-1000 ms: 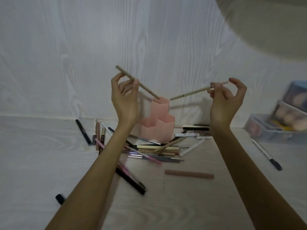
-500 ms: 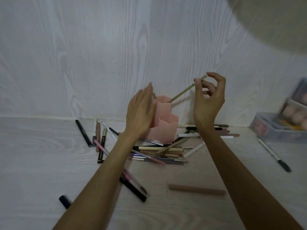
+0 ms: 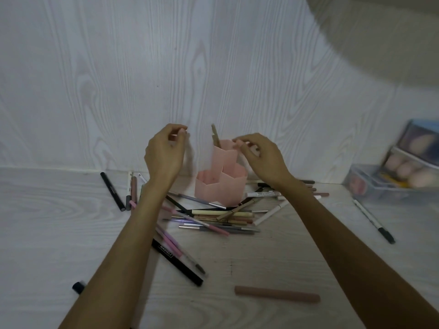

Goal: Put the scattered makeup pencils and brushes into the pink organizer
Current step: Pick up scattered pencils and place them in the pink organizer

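Observation:
The pink organizer [image 3: 219, 186] stands against the back wall, made of joined hexagonal tubes. Beige pencils [image 3: 215, 136] stick up out of its tallest back tube. My left hand [image 3: 165, 154] hovers just left of the organizer, fingers loosely curled, holding nothing. Over the organizer's right side my right hand [image 3: 260, 157] hangs with curled fingers, and it holds nothing either. A heap of makeup pencils [image 3: 213, 216] lies in front of the organizer. A long black pencil [image 3: 177, 262] and a brown pencil [image 3: 276, 294] lie nearer me.
A black pencil [image 3: 112, 191] and a few thin ones [image 3: 133, 191] lie at the left by the wall. A white pen with black cap [image 3: 374, 220] lies at the right. A clear box of sponges [image 3: 392, 179] stands at far right. A black cap [image 3: 78, 286] sits lower left.
Both pencils went into the organizer's back tube and both hands let go. The right hand has dropped lower beside the organizer; the left hand has curled its fingers.

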The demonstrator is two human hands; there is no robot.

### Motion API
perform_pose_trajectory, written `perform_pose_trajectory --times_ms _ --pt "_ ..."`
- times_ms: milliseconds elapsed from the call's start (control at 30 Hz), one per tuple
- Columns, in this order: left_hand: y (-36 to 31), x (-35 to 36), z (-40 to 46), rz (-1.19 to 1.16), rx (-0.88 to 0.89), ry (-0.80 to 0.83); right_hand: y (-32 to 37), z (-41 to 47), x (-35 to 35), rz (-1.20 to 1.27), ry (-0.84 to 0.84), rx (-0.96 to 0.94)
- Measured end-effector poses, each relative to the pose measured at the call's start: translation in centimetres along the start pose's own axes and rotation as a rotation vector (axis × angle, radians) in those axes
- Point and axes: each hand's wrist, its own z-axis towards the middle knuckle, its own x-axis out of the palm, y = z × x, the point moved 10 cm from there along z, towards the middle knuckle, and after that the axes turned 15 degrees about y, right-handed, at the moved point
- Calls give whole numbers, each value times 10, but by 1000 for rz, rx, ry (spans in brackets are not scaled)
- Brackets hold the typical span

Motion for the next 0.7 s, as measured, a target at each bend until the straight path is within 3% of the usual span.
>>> perform_pose_trajectory --times_ms 67,133,167,333,500,600,700 --pt "-8 -7 0 -21 1 5 -12 -24 16 194 202 101" --pt "-19 -11 -5 -46 5 69 -13 -58 40 238 470 158" --pt "-24 -9 -9 -43 10 148 -11 -73 42 225 505 148" --pt "-22 16 -57 39 -55 729 -7 -96 26 87 367 75" --pt "-15 18 -90 85 -67 766 3 -80 40 -17 341 18" --pt "-25 34 -99 113 -41 804 5 -70 43 45 336 14" --pt "-35 49 -104 140 -38 889 13 -75 31 69 234 -4"
